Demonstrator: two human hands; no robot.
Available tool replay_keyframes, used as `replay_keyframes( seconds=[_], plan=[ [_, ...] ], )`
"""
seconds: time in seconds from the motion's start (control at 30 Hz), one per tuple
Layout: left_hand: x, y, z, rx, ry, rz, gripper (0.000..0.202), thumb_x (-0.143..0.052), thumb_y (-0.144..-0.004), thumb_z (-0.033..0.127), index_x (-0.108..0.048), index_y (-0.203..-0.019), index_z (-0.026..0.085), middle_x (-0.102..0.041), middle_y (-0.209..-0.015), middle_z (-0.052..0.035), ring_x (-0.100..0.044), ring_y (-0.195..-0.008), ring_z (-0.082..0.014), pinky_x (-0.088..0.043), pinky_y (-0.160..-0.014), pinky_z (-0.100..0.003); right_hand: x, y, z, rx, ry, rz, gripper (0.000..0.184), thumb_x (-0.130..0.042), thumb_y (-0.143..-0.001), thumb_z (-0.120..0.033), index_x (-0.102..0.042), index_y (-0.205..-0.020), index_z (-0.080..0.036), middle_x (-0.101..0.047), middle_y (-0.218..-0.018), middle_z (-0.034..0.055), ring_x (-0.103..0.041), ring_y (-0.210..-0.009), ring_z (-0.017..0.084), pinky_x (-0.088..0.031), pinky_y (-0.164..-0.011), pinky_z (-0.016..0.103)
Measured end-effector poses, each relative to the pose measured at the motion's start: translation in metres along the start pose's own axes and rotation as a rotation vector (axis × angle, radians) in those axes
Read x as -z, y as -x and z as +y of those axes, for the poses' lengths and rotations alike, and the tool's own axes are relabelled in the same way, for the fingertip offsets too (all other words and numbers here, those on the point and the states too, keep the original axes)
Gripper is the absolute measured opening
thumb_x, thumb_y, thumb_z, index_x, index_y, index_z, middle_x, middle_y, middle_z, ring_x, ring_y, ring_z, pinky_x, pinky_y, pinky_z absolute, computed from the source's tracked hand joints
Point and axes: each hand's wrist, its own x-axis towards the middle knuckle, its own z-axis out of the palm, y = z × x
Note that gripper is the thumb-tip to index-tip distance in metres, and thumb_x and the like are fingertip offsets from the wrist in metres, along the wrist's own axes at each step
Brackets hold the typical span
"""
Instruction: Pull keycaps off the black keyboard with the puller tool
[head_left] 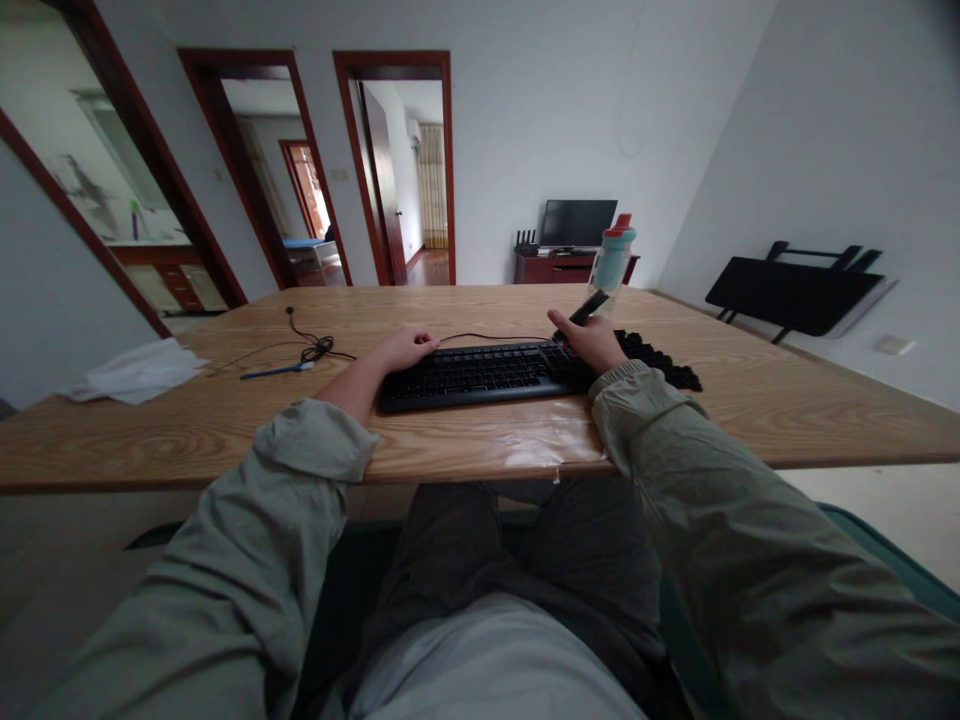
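Observation:
A black keyboard [480, 372] lies flat near the front edge of the wooden table. At its back left corner is my left hand [406, 350], fingers curled together against the rim. My right hand [594, 342] is closed around a black handheld tool [589, 308] above the keyboard's right end; its upper end sticks up past the thumb, and its exact kind does not show. The right hand and sleeve hide part of the keyboard. Just right of that hand lies a heap of small black pieces [660, 362], which look like loose keycaps.
Behind my right hand stands a clear and teal bottle [613, 262] with a red cap. To the left lie a blue brush-like stick [276, 371], a bundled black cable [318, 348] and crumpled white tissue [142, 370]. Shiny clear film [544, 440] covers part of the table's front edge.

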Motion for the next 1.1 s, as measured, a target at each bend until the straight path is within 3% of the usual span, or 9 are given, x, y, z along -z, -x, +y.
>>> replay_keyframes(
  seconds=[0.23,0.47,0.63,0.9,1.1],
  plan=[
    [0.000,-0.001,0.000,-0.006,0.005,-0.005,0.043,-0.046,-0.086,0.050,-0.071,-0.094,0.016,-0.072,-0.097,-0.0097,-0.063,-0.085,-0.0223,-0.045,-0.075,-0.031,-0.007,-0.001,0.001,0.025,-0.119,-0.023,0.054,-0.063,-0.078,-0.068,-0.062,-0.063,-0.016,-0.057,-0.051,0.0032,-0.052,-0.049,0.013,-0.040,-0.048,0.026],
    [-0.001,-0.002,-0.004,-0.034,-0.002,0.008,0.044,-0.047,-0.086,0.051,-0.071,-0.095,0.016,-0.072,-0.099,-0.0102,-0.063,-0.087,-0.0231,-0.045,-0.078,-0.032,-0.007,0.005,-0.006,0.075,-0.269,-0.191,0.045,-0.072,-0.074,-0.060,-0.062,-0.067,-0.017,-0.054,-0.055,-0.0007,-0.040,-0.044,0.009,-0.030,-0.041,0.024],
    [-0.002,-0.003,-0.006,-0.027,-0.011,0.009,0.042,-0.047,-0.086,0.050,-0.071,-0.092,0.016,-0.073,-0.097,-0.0091,-0.063,-0.085,-0.0222,-0.045,-0.076,-0.031,-0.007,0.009,-0.011,0.080,-0.285,-0.214,0.040,-0.070,-0.079,-0.056,-0.063,-0.073,-0.017,-0.049,-0.053,-0.0026,-0.038,-0.043,0.008,-0.026,-0.039,0.023],
    [-0.002,-0.003,-0.003,0.008,0.006,0.001,0.040,-0.049,-0.085,0.048,-0.071,-0.094,0.016,-0.073,-0.098,-0.0088,-0.063,-0.088,-0.0226,-0.045,-0.076,-0.031,-0.007,0.010,-0.015,0.043,-0.300,-0.264,0.030,-0.068,-0.084,-0.044,-0.069,-0.093,-0.015,-0.057,-0.064,-0.0010,-0.043,-0.045,0.007,-0.032,-0.039,0.020],
    [-0.001,-0.002,0.000,0.001,0.007,-0.010,0.040,-0.048,-0.086,0.046,-0.071,-0.095,0.014,-0.072,-0.098,-0.0098,-0.063,-0.086,-0.0225,-0.045,-0.076,-0.031,-0.008,0.010,-0.014,0.073,-0.307,-0.300,0.041,-0.072,-0.080,-0.040,-0.069,-0.114,-0.017,-0.062,-0.076,0.0002,-0.046,-0.048,0.007,-0.036,-0.042,0.021]
  ],
)
